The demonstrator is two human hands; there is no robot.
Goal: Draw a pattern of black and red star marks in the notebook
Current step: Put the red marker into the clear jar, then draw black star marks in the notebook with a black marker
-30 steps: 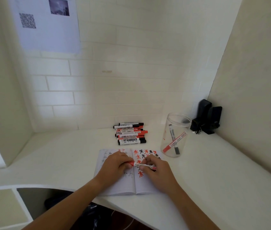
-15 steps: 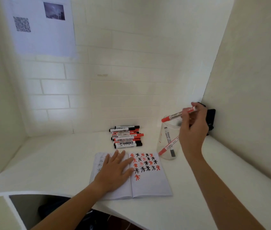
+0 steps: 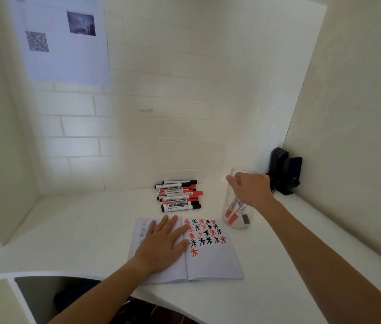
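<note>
My right hand (image 3: 250, 190) covers the mouth of the clear jar (image 3: 237, 220), so I can't tell if its fingers grip anything. Markers in jar (image 3: 234, 212) partly hidden behind my wrist; label text too small to read. My left hand (image 3: 163, 244) hides most of the notebook (image 3: 210, 265) left page; faint marks there unreadable. Marker pile (image 3: 179, 196) labels illegible. Wall poster (image 3: 65, 43) blurred, top cut off. Black device (image 3: 284, 170) in corner: can't identify it.
</note>
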